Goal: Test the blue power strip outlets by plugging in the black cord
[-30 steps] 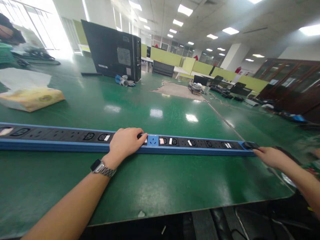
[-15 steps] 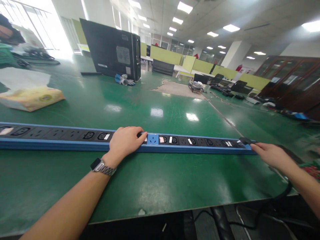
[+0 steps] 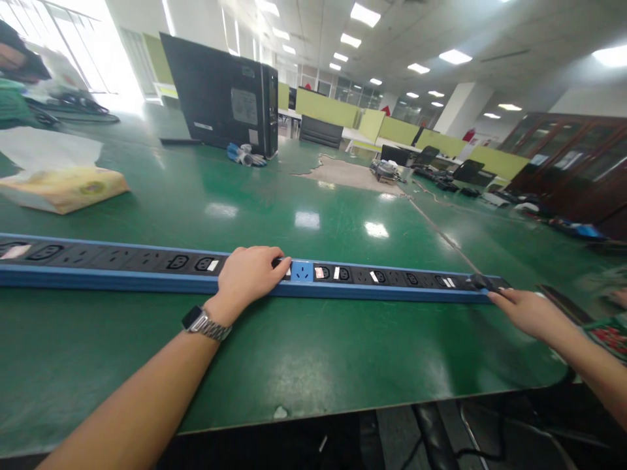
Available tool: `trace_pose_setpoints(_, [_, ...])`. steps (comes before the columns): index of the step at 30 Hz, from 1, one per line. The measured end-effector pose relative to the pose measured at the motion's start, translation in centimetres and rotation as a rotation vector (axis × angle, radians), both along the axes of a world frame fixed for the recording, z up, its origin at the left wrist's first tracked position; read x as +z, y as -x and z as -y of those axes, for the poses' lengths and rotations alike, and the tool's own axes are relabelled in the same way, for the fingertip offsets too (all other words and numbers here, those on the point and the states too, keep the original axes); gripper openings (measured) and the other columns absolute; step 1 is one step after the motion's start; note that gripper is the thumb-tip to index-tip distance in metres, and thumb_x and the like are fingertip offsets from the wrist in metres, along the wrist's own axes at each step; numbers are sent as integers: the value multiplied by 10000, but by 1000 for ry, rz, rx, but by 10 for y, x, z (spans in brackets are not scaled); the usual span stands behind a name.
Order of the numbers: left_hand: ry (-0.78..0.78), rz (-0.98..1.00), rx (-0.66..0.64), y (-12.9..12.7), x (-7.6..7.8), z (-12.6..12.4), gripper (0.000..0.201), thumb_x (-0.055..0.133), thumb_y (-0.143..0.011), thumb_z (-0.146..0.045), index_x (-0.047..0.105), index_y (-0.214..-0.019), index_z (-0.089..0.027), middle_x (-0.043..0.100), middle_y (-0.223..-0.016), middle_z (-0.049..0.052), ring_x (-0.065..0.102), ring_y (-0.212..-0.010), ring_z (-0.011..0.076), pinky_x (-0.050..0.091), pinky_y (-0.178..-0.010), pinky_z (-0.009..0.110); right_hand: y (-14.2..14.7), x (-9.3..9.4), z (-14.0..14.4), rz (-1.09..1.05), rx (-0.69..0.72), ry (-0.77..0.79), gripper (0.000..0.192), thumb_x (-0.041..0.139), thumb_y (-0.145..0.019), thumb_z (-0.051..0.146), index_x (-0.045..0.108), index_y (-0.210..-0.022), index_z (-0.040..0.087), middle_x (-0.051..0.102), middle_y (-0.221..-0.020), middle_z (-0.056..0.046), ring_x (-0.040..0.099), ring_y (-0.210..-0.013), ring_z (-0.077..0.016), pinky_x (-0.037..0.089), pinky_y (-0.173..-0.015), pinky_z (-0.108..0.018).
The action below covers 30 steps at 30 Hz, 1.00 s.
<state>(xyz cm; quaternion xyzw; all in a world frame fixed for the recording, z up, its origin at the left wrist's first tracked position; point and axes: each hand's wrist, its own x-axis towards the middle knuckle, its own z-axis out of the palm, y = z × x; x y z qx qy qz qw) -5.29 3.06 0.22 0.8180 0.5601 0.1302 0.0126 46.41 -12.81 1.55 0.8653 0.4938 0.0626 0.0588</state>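
A long blue-framed power strip (image 3: pixel 392 294) with black sockets and one blue socket lies lengthwise across the green table. Near its middle, my left hand (image 3: pixel 252 279) rests over the top, thumb and fingers curled round the strip and hiding some sockets. At the strip's right end, my right hand (image 3: pixel 531 314) pinches a black power plug (image 3: pixel 482 282). The plug sits down against the last sockets; whether its pins are inside cannot be made out. From the right hand's side a black cable (image 3: pixel 563 380) hangs towards the table edge.
A tissue box (image 3: pixel 73 189) stands at the left, and a black computer tower (image 3: pixel 220 91) with grey-blue gloves (image 3: pixel 245 155) beside it at the back. The table's front edge (image 3: pixel 343 411) runs below. A person's green sleeve (image 3: pixel 607 336) shows at far right.
My right hand has brought the plug slightly left and down onto the strip's end; its metal pins, visible before, are now hidden. The left hand keeps its hold.
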Motion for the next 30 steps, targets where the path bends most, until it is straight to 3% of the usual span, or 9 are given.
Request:
trace_pose_setpoints(3, [7,15,-4,0,0,-1,468,354,-892,-516,734,-953,-251,752,-941,72,668,-873,258,445,-783,361,10,11,-4,-18,-18,175,502,312,-942,412,696,-1006,96,685,-1091,-235,643,-1018,-338,438,-863,-356])
trace_pose_setpoints(8, [-2,12,-7,0,0,-1,467,353,-893,-514,734,-951,-249,752,-933,76,673,-868,267,446,-772,366,19,15,-11,-40,-19,205,506,319,-933,414,718,-956,103,687,-1057,-230,652,-976,-328,441,-813,-356])
trace_pose_setpoints(11, [-20,3,-14,1,0,0,471,343,-903,-512,731,-944,-249,753,-926,72,676,-869,259,445,-768,356,17,27,-15,-75,-66,174,506,352,-920,435,732,-1008,112,690,-1079,-210,645,-982,-322,437,-817,-348])
trace_pose_setpoints(14, [-32,4,-24,1,0,1,469,342,-909,-506,729,-924,-243,753,-909,72,678,-859,258,443,-758,356,24,54,-23,-74,-168,27,551,379,-897,515,723,-1106,140,679,-1142,-192,628,-1001,-330,437,-779,-353])
trace_pose_setpoints(16, [-40,12,-23,1,0,2,467,345,-909,-505,730,-918,-240,753,-907,74,678,-859,262,444,-752,360,40,71,-30,-79,-203,-79,577,390,-880,557,718,-1136,156,676,-1166,-168,618,-1017,-326,438,-757,-346])
trace_pose_setpoints(18, [-41,15,-13,1,0,1,463,349,-909,-506,730,-920,-243,753,-917,70,679,-865,262,445,-750,359,64,77,-36,-172,-128,-73,530,411,-878,533,740,-1084,173,702,-1115,-119,622,-1006,-288,440,-777,-313])
trace_pose_setpoints(22, [-19,-3,-6,1,0,1,456,353,-909,-508,727,-940,-249,755,-943,62,678,-878,246,445,-758,345,102,59,-44,-246,110,120,451,420,-871,482,765,-874,191,734,-908,-79,649,-862,-242,447,-756,-294])
trace_pose_setpoints(26, [-29,-1,-14,1,-1,1,457,350,-911,-503,727,-934,-247,754,-935,62,677,-871,249,445,-756,349,103,35,-47,-99,137,97,470,402,-869,502,753,-815,193,725,-847,-104,659,-806,-262,455,-704,-323])
trace_pose_setpoints(30, [-27,9,-13,1,1,2,455,350,-912,-490,731,-925,-243,752,-918,66,676,-860,257,446,-755,359,94,31,-46,-68,123,90,481,392,-870,528,751,-874,208,726,-877,-106,668,-830,-274,463,-716,-340])
